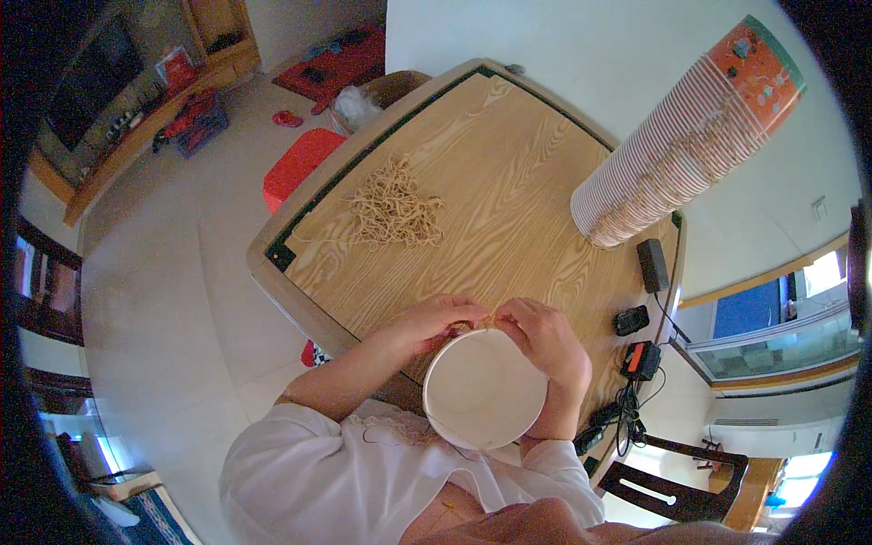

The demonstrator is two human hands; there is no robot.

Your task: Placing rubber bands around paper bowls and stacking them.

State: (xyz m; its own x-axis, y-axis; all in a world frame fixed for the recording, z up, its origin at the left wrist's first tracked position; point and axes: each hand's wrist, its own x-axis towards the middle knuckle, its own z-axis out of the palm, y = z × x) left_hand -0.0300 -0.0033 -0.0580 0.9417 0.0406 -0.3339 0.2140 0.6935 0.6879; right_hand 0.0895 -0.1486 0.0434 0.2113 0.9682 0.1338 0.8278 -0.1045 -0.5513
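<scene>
A white paper bowl (484, 391) is held up close to my chest, its open side facing me. My left hand (427, 325) pinches a thin tan string (468, 325) at the bowl's far rim. My right hand (545, 341) wraps the bowl's right side and meets the left hand's fingertips at the rim. Beyond my hands, a loose pile of tan strings (392, 211) lies on the wooden table (509, 182).
A tall stack of paper bowls (677, 150) with an orange bottom lies on its side at the table's far right. Black chargers and cables (640, 313) sit by the right edge. A red stool (300, 163) stands left of the table, a dark chair (681, 477) at lower right.
</scene>
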